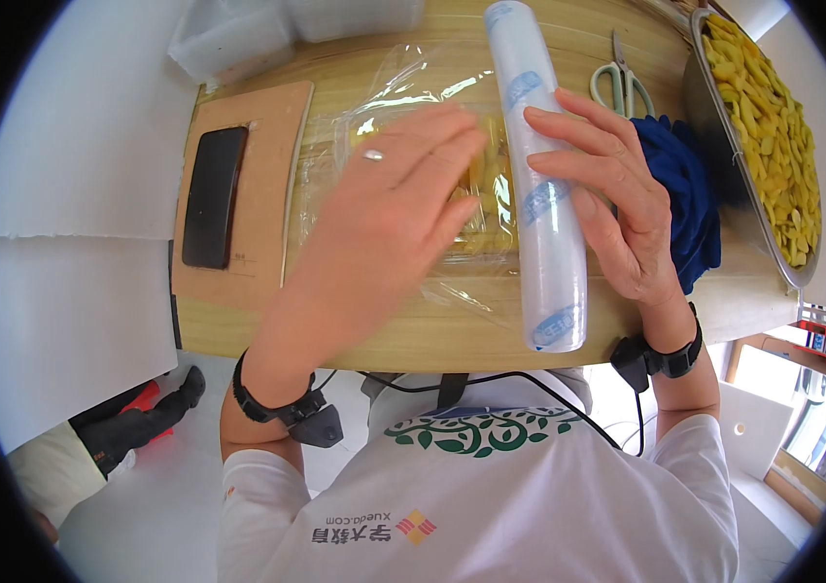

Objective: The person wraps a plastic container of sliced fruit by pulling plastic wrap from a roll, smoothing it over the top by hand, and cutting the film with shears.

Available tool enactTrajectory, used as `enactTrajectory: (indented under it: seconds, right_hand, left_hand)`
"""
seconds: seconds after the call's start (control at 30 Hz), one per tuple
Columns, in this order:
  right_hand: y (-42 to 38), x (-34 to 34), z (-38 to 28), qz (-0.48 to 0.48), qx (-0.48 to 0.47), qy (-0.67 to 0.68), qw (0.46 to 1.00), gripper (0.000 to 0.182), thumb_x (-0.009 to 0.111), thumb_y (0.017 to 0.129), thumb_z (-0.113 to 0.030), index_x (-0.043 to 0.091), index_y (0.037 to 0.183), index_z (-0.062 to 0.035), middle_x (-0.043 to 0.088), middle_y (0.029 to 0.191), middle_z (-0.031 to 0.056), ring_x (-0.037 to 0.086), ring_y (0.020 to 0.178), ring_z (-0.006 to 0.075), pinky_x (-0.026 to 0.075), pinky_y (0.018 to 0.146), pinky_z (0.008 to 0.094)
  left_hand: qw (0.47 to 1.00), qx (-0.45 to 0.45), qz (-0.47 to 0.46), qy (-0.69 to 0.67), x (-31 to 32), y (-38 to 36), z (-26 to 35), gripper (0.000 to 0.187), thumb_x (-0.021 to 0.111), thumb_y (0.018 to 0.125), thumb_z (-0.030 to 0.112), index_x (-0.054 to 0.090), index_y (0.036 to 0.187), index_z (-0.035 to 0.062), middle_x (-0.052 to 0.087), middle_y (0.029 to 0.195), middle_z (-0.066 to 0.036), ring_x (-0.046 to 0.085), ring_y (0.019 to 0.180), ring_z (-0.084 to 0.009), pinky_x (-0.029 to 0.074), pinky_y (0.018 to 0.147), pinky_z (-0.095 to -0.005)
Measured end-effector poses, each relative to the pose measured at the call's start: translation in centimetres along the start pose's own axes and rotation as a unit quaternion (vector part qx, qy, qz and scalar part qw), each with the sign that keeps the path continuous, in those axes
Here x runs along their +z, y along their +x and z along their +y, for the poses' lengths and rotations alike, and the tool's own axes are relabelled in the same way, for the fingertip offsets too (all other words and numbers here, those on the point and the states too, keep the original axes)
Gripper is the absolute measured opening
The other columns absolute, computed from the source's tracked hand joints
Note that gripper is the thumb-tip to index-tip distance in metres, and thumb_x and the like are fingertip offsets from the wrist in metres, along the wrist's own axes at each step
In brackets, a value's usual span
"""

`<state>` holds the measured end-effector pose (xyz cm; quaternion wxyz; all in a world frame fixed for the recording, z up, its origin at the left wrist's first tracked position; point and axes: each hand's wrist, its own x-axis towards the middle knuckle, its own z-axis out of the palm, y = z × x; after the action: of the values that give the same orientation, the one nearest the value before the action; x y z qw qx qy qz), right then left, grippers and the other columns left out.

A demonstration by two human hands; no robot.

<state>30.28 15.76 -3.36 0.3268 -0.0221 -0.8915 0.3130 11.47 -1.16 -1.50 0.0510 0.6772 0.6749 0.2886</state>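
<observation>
A tray of yellow pieces (478, 236) lies on the table under loose clear plastic film (389, 83), partly hidden by my left hand (398, 189). That hand is slightly blurred, fingers stretched out flat over the film, a ring on one finger. Just right of the tray lies a long roll of cling film (551, 257) with blue printed labels, pointing away from me. My right hand (617, 185) rests against the roll's right side, its fingers spread and their tips on the plastic.
At right are a blue cloth (675, 185), scissors (621, 83) and a large metal pan (739, 185) heaped with yellow slices. A black phone (215, 197) lies on a brown board (272, 136) at left, with clear plastic containers (233, 44) behind. Another person's leg (141, 423) shows lower left.
</observation>
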Motion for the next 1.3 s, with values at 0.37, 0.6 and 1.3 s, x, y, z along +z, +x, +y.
enactTrajectory:
  seconds: [0.37, 0.6, 1.3]
  right_hand:
    - [0.0, 0.2, 0.1, 0.006, 0.001, 0.005, 1.0, 0.026, 0.06, 0.091, -0.006, 0.073, 0.113, -0.0061, 0.067, 0.132, 0.0132, 0.053, 0.131, 0.0399, 0.039, 0.113, 0.0468]
    - [-0.1, 0.1, 0.3, 0.007, 0.003, -0.001, 1.0, 0.028, 0.06, 0.089, -0.006, 0.074, 0.112, -0.0056, 0.068, 0.132, 0.0137, 0.053, 0.131, 0.0398, 0.039, 0.113, 0.0465]
    - [-0.4, -0.2, 0.8, 0.045, -0.009, 0.003, 0.999, 0.021, 0.067, 0.088, -0.012, 0.074, 0.107, -0.0035, 0.07, 0.126, 0.0151, 0.057, 0.125, 0.0377, 0.043, 0.107, 0.0436]
  left_hand:
    - [0.994, 0.088, 0.027, 0.066, 2.6, 0.8, -0.3, 0.05, 0.072, 0.089, 0.011, 0.057, 0.135, -0.0021, 0.058, 0.138, -0.014, 0.052, 0.133, -0.0304, 0.044, 0.107, -0.0438]
    - [0.997, 0.043, -0.019, 0.063, 2.4, 0.8, 0.1, 0.06, 0.072, 0.089, 0.012, 0.049, 0.144, -0.0006, 0.05, 0.149, -0.015, 0.045, 0.142, -0.0299, 0.038, 0.114, -0.046]
    - [0.996, -0.005, -0.055, 0.069, 1.7, 1.1, 0.1, 0.068, 0.07, 0.093, 0.02, 0.04, 0.152, 0.0034, 0.041, 0.158, -0.012, 0.036, 0.148, -0.0293, 0.031, 0.117, -0.0471]
